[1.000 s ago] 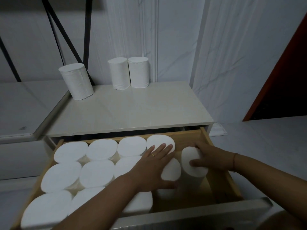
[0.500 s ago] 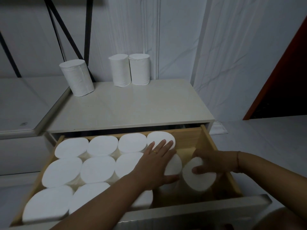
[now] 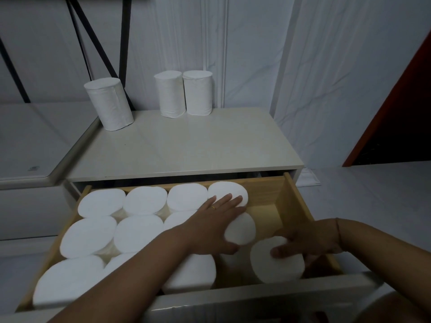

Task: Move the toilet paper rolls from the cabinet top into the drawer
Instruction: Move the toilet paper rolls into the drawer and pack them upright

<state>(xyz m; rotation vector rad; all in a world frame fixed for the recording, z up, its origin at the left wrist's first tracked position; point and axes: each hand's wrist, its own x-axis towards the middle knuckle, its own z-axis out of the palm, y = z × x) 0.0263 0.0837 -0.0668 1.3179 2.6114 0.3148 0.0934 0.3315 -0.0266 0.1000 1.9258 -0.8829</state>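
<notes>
The wooden drawer point(image 3: 296, 201) stands pulled out under the beige cabinet top point(image 3: 186, 148), packed with several upright white toilet paper rolls point(image 3: 140, 231). My right hand point(image 3: 310, 241) grips one roll point(image 3: 275, 264) low in the drawer's front right corner. My left hand point(image 3: 214, 222) lies flat, fingers spread, pressing on the rolls beside it, one of them point(image 3: 242, 229) tilted. Three rolls remain on the cabinet top: one point(image 3: 108, 103) at the back left, two side by side point(image 3: 184, 93) at the back middle.
A lower white surface point(image 3: 30, 141) adjoins the cabinet on the left. Black slanted bars point(image 3: 93, 36) run along the wall behind. A dark doorway with a red frame point(image 3: 396, 101) is at the right. Bare drawer floor point(image 3: 265, 215) shows at its back right.
My right hand has pushed its roll down and toward the drawer's front right corner. My left hand has stayed pressed on the neighbouring rolls. The view has tilted slightly.
</notes>
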